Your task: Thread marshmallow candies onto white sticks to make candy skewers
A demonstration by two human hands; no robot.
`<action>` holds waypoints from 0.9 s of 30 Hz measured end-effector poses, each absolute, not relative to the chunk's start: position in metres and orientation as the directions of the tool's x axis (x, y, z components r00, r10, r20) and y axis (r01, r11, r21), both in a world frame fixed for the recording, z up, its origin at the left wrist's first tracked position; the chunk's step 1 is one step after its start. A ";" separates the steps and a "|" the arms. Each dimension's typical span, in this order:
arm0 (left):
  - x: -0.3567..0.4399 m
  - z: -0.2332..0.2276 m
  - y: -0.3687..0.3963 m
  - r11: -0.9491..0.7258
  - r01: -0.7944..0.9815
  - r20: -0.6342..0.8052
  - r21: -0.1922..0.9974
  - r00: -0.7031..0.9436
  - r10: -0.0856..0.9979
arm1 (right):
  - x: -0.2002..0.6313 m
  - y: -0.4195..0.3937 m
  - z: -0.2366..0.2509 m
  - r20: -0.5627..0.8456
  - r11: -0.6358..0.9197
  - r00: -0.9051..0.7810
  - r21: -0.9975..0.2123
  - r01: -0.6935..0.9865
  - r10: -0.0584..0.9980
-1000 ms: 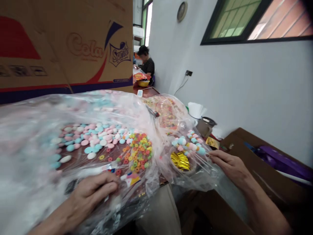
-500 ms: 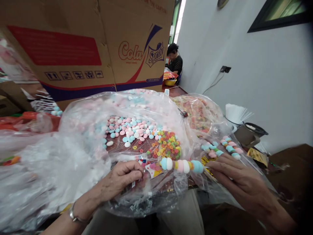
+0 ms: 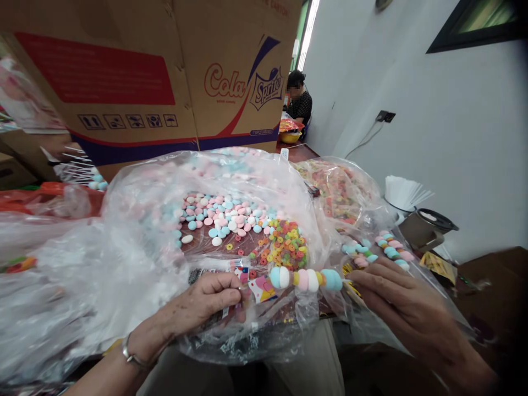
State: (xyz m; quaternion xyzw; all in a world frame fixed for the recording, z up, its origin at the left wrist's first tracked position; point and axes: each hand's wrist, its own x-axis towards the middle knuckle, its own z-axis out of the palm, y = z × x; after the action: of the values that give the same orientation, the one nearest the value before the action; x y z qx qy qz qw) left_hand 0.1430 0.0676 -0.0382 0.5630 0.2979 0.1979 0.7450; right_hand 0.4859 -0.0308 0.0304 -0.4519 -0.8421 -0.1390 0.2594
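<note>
The right hand point(image 3: 398, 297) pinches the thin end of a candy stick with blue, white, pink and yellow round sweets in a row point(image 3: 306, 279). The stick lies nearly flat in the air, between the two hands, above the edge of the table. The left hand point(image 3: 206, 302) has its thumb and finger pressed together on a clear plastic wrapper with a pink and yellow print point(image 3: 260, 290). The sweet tip of the stick is right by the print; I cannot tell if it is inside the wrapper.

Behind the hands, a big see-through plastic bag point(image 3: 144, 181) is open, with smooth pink, blue and white candies point(image 3: 231, 217) spread out in it. Next to them is a pile of small red, orange, yellow and green candy rings point(image 3: 286, 245). More finished candy sticks point(image 3: 391, 248) lie near the right hand.
</note>
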 end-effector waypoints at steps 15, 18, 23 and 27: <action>0.143 -0.048 0.073 0.364 -0.046 -0.172 0.930 0.821 0.544 | 0.487 -0.031 0.025 0.564 0.587 -0.467 -0.039 0.809 0.681; 0.142 -0.048 0.073 0.393 -0.062 -0.177 0.917 0.822 0.542 | 0.487 -0.030 0.024 0.543 0.604 -0.469 -0.091 0.792 0.696; 0.142 -0.044 0.073 0.425 -0.092 -0.176 0.901 0.816 0.550 | 0.485 -0.030 0.024 0.545 0.607 -0.481 -0.067 0.792 0.687; 0.142 -0.045 0.073 0.429 -0.085 -0.185 0.899 0.815 0.549 | 0.485 -0.032 0.023 0.574 0.603 -0.490 -0.009 0.797 0.656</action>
State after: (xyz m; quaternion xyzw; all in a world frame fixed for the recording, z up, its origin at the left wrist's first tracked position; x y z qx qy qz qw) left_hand 0.1415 0.0730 -0.0453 0.4974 0.2333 0.1952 0.8125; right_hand 0.4855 -0.0322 0.0232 -0.4259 -0.8532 -0.1302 0.2714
